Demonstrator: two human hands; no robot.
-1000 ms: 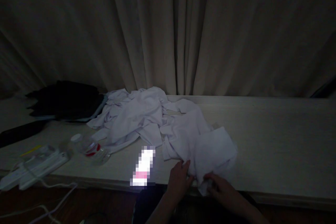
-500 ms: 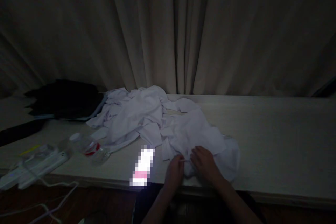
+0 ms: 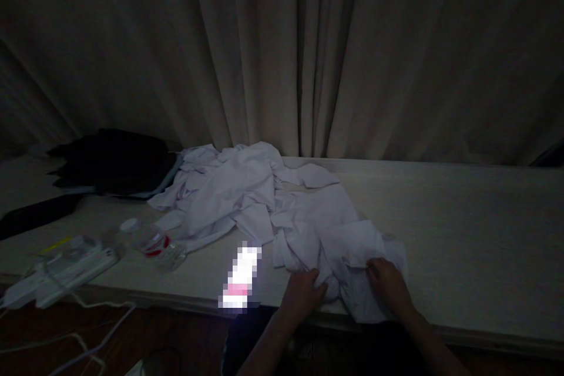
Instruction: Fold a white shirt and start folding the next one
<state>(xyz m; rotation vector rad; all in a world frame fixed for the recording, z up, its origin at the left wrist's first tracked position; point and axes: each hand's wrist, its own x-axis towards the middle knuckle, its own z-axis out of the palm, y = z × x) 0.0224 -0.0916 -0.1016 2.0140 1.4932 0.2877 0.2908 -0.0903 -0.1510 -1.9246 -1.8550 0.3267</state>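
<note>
Both hands, the left hand (image 3: 304,289) and right hand (image 3: 386,279), are closed on the near edge of the crumpled white cotton garment (image 3: 335,241) lying at the pale wooden tabletop's (image 3: 462,229) front edge.

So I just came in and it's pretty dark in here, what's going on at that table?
A person stands at the long pale table with both hands on a rumpled white garment near its front edge. The left hand and the right hand each grip a bunch of the cloth at its near end. More white clothing lies heaped behind it, with a dark pile further left. A plastic bottle lies on its side nearby.
</note>
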